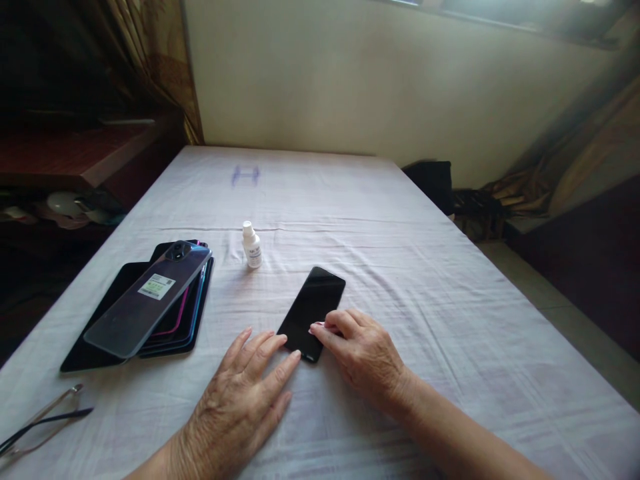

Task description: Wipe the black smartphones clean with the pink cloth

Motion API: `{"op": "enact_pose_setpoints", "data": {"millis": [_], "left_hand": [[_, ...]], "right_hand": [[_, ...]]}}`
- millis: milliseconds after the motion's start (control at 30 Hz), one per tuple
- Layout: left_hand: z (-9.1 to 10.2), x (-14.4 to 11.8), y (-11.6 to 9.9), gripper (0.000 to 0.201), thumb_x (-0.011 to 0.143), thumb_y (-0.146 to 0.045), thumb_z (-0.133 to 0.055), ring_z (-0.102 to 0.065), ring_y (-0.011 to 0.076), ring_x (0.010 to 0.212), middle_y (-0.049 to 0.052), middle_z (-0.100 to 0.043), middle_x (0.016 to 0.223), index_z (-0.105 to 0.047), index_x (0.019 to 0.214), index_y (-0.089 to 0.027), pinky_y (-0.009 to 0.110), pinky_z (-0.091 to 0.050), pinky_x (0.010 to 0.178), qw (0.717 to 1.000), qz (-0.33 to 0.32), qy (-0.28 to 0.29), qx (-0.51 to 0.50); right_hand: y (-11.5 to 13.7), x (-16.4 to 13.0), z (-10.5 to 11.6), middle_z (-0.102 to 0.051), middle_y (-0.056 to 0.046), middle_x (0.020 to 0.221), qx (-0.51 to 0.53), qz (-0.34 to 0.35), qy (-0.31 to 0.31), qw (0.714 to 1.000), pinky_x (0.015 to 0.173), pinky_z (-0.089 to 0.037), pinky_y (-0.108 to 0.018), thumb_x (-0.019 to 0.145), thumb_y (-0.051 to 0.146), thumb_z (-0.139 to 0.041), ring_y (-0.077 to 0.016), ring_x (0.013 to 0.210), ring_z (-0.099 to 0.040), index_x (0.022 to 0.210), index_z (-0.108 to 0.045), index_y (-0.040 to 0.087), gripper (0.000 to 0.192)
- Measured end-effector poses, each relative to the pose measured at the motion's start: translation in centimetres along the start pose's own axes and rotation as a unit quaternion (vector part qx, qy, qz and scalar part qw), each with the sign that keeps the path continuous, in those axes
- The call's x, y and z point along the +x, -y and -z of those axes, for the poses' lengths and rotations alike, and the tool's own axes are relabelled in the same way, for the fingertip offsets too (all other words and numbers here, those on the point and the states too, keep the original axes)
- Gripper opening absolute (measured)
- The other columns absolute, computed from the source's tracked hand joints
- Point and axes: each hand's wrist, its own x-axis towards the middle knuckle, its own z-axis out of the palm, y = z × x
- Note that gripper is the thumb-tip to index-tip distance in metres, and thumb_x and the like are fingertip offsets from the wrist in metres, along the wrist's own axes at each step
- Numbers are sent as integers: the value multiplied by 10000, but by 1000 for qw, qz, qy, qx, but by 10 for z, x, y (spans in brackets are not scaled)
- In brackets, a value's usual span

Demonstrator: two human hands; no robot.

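A black smartphone (pixel 314 297) lies screen up and slanted on the pale bedsheet. My left hand (pixel 245 390) rests flat with its fingers stretched out, fingertips touching the phone's near left edge. On the phone's right side my right hand (pixel 363 347) is closed in a pinch over the screen. A small bit of white and reddish material (pixel 317 326) pokes out between its fingertips; most of it is hidden, and its kind cannot be made out. Beyond the phone, to the left, stands a small white capped bottle (pixel 252 248) with a printed label.
On the left lies a stack of phones and tablets, topped by a grey-backed phone (pixel 150 300) with a sticker. Eyeglasses (pixel 43 423) sit at the lower left. A wooden desk (pixel 90 147) flanks the left side, and a wall (pixel 300 80) rises behind.
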Motion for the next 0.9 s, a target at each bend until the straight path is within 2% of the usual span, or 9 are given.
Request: {"op": "enact_pose_setpoints", "data": {"millis": [167,333,467,733,900], "left_hand": [[0,-1,-1,323,958,-270,-508,-501,238,1261,77,-607,1285,-637,1252,-238,452,-254,1173,1000,4,2,5],[0,0,-1,332,971,-258,-478,-498,237,1264,82,-606,1288,-641,1259,-231,442,-231,1179,1000,6,10,-2],[1,0,0,336,969,-261,-484,-502,234,1255,79,-616,1274,-635,1267,-232,449,-231,1178,1000,5,12,7],[1,-1,0,320,959,-265,-512,-503,232,1261,72,-608,1290,-648,1247,-235,436,-205,1188,1000,3,4,5],[0,-2,1,333,955,-264,-518,-511,235,1258,69,-613,1298,-638,1264,-244,440,-234,1178,1000,-2,4,7]], "right_hand": [[4,18,-6,-647,-38,887,0,9,31,999,642,-427,-281,938,179,-610,-163,760,-547,1023,-713,222,140],[7,35,-12,-641,-40,916,2,7,76,997,659,-418,-297,923,207,-647,-182,795,-528,1063,-704,233,153],[8,40,-14,-645,-41,930,11,11,85,996,667,-412,-299,903,202,-671,-187,811,-527,1070,-704,232,172],[4,15,-4,-655,-37,891,17,15,28,999,655,-431,-273,951,192,-592,-159,757,-545,1059,-710,227,163],[2,-3,4,-654,-42,896,13,10,21,1000,671,-461,-263,971,178,-542,-147,760,-576,1094,-700,227,206]]}}
